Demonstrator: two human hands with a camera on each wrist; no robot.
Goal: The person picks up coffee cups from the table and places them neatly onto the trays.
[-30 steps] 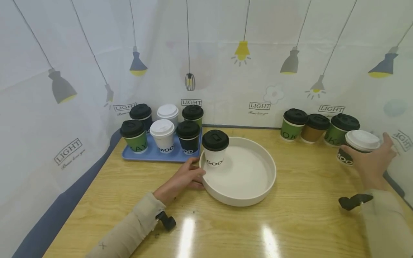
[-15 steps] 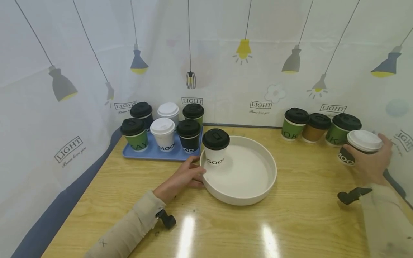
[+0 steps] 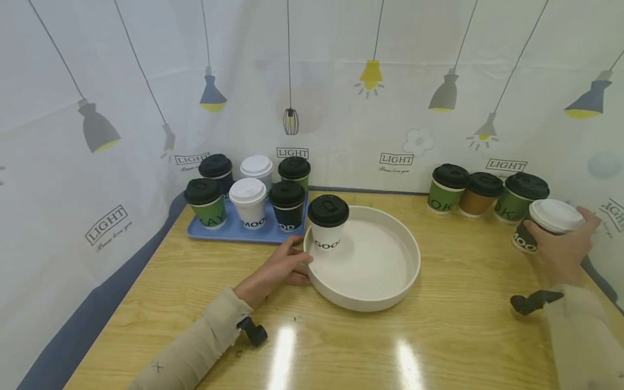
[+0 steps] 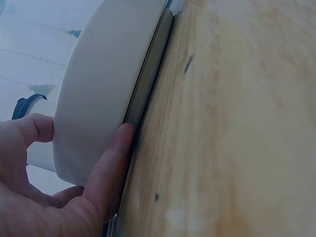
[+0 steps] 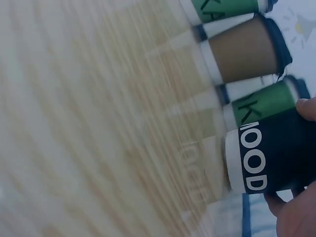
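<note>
My left hand (image 3: 279,266) grips the near left side of a round cream tray (image 3: 372,273). In the left wrist view the thumb presses the tray's rim and the fingers (image 4: 106,175) reach along its lower edge. Inside the tray, at its left, stands a white paper cup (image 3: 325,236) with a black lid. Far to the right, my right hand (image 3: 565,250) holds a black paper cup (image 5: 276,150) with a white lid, thumb and fingers on opposite sides. Its side reads "MOOD". I cannot tell whether its base touches the table.
Beside the held cup stand a green cup (image 3: 519,199), a brown cup (image 3: 475,203) and another green cup (image 3: 444,196), all black-lidded. A blue tray (image 3: 229,234) at the left bears several lidded cups. A printed white curtain (image 3: 341,108) hangs behind the wooden table (image 3: 453,325).
The fingers of my right hand have drawn in from a wider spread and now lie against the white-lidded cup. My left hand keeps its place on the round tray. The head view has shifted slightly.
</note>
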